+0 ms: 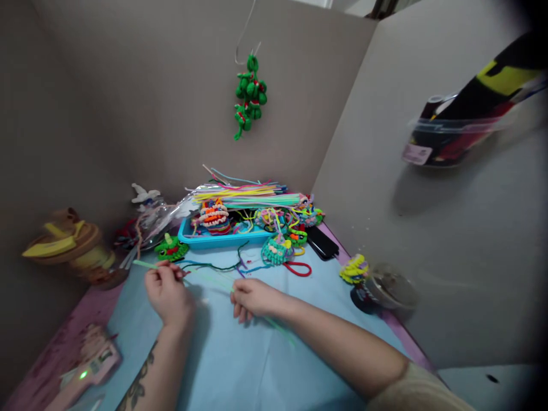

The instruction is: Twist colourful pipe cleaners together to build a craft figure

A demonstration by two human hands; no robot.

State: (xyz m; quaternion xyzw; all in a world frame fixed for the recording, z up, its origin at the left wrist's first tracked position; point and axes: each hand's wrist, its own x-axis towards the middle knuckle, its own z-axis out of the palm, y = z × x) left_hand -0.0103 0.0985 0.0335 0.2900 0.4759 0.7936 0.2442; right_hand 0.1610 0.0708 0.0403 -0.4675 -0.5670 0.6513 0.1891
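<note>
My left hand point(169, 294) is closed in a pinch on a pale green pipe cleaner point(145, 264), whose end sticks out to the left past my fingers. To its right, my right hand point(256, 298) is closed around the same pale green strand or a matching one; motion blur hides which. Beyond my right hand a blurred length trails toward the lower right. Both hands hover over a light blue cloth point(231, 359). Just past them lie a dark green and blue pipe cleaner point(214, 266), a teal fuzzy figure point(275, 250) and a red loop point(298, 269).
A blue tray point(222, 242) at the back holds bundled pipe cleaners point(248, 197) and fuzzy figures. A green figure point(171, 248) sits left of it, a black phone point(322, 244) right. A pink glue gun point(92, 368) with a lit green light lies front left. Grey panels point(171, 114) enclose the table.
</note>
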